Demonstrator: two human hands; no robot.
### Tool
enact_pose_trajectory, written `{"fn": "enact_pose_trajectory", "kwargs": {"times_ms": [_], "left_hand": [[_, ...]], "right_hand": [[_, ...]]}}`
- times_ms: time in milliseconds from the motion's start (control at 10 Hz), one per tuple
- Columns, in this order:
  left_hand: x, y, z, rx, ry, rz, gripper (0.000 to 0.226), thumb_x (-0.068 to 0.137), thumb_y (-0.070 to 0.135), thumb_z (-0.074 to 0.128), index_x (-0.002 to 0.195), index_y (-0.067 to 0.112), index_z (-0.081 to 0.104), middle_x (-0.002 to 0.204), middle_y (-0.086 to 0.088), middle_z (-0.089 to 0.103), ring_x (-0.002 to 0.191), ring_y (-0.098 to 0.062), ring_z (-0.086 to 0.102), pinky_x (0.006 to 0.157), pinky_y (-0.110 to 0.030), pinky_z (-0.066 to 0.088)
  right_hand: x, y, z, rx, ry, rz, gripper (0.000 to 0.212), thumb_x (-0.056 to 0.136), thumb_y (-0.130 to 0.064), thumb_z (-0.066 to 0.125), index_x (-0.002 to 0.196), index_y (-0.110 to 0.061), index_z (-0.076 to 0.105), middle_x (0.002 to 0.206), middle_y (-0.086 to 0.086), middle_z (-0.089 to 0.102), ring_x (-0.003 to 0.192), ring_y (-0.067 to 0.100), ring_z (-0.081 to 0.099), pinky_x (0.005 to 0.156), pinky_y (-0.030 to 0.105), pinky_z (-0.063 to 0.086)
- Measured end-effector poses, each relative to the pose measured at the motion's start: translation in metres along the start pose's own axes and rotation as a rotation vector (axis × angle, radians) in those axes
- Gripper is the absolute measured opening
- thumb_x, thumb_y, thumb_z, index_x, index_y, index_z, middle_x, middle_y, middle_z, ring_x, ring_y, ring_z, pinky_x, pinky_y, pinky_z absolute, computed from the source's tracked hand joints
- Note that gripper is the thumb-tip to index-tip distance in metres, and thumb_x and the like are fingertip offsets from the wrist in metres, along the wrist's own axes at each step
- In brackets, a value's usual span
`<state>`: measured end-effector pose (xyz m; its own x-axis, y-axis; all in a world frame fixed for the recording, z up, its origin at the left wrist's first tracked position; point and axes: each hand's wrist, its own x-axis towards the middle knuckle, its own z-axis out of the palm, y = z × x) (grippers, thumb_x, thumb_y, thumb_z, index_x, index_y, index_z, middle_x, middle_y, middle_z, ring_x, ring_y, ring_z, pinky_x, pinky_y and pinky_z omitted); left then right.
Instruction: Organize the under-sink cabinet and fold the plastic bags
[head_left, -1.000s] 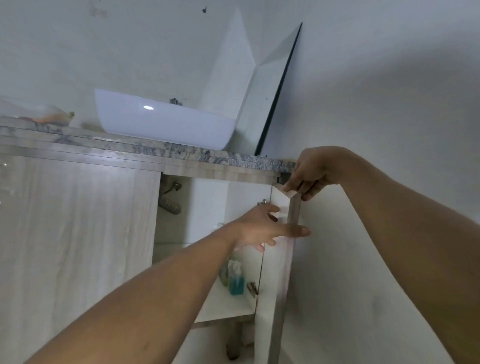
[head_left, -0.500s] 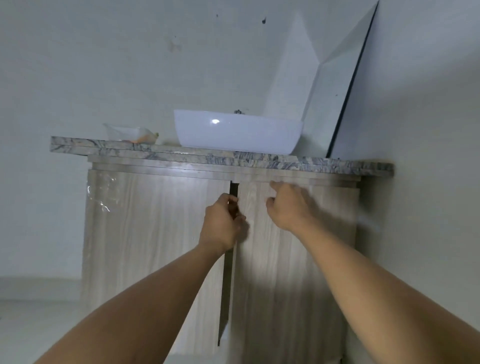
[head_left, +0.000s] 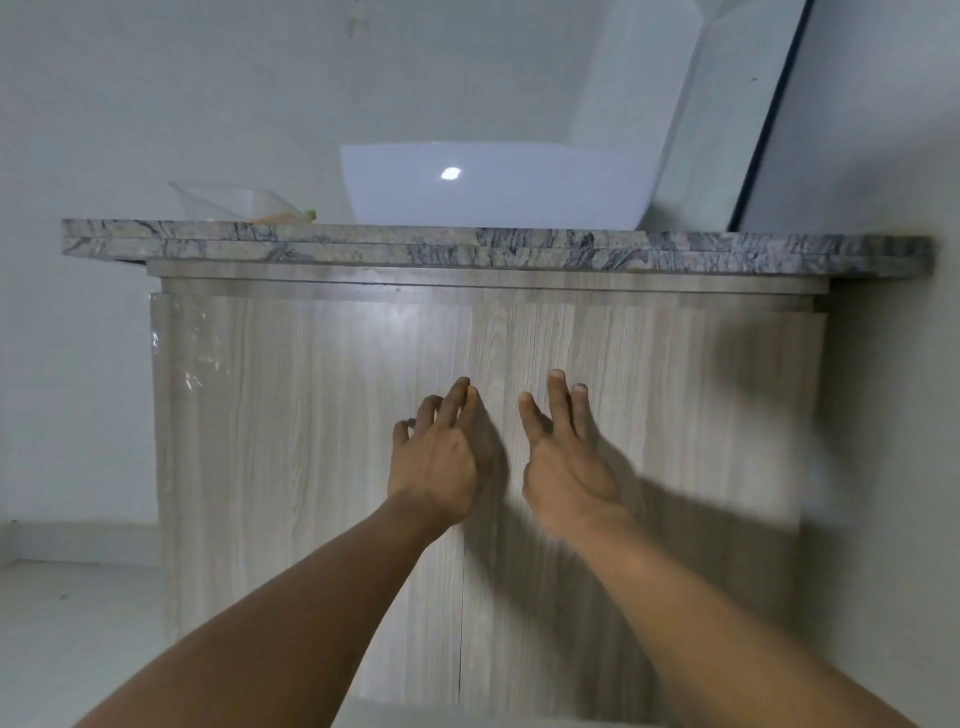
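The under-sink cabinet stands in front of me with both wood-grain doors shut; the left door (head_left: 291, 441) and the right door (head_left: 691, 415) meet at a thin centre seam. My left hand (head_left: 441, 457) rests with spread fingers on the left door just beside the seam. My right hand (head_left: 566, 457) lies flat on the right door, fingers apart. Neither hand holds anything. The cabinet's inside and any plastic bags are hidden.
A grey marbled countertop (head_left: 260, 244) tops the cabinet. On it sit a white basin (head_left: 493, 192) and a clear plastic container (head_left: 223, 202). A mirror (head_left: 727, 119) leans in the right corner. The wall (head_left: 893, 467) is close on the right; pale floor (head_left: 78, 623) lies left.
The right door swung from wide open to fully shut. My hands went from gripping the door edges to lying flat on the two closed doors.
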<state>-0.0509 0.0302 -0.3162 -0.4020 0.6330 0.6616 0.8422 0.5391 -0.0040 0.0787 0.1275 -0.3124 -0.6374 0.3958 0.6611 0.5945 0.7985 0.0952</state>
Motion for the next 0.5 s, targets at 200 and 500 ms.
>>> {"fn": "enact_pose_trajectory", "kwargs": {"times_ms": [200, 500], "left_hand": [[-0.003, 0.001, 0.015, 0.097, 0.047, 0.049, 0.085, 0.093, 0.049, 0.059, 0.158, 0.015, 0.016, 0.165, -0.003, -0.009, 0.149, -0.035, 0.016, 0.113, -0.051, 0.036], [-0.035, -0.017, -0.006, -0.195, -0.216, 0.087, 0.084, 0.095, 0.049, 0.054, 0.16, 0.032, 0.004, 0.169, 0.006, -0.002, 0.153, -0.024, 0.019, 0.121, -0.041, 0.027]], "right_hand": [[0.004, -0.005, 0.02, 0.077, -0.047, 0.058, 0.093, 0.089, -0.018, 0.056, 0.158, -0.019, -0.006, 0.16, 0.013, -0.029, 0.145, 0.043, -0.027, 0.124, 0.048, 0.007], [-0.034, 0.006, 0.012, 0.375, -0.192, 0.061, 0.075, 0.097, -0.015, 0.053, 0.158, -0.028, 0.011, 0.164, -0.009, -0.018, 0.152, 0.019, -0.013, 0.119, 0.036, 0.027]]}}
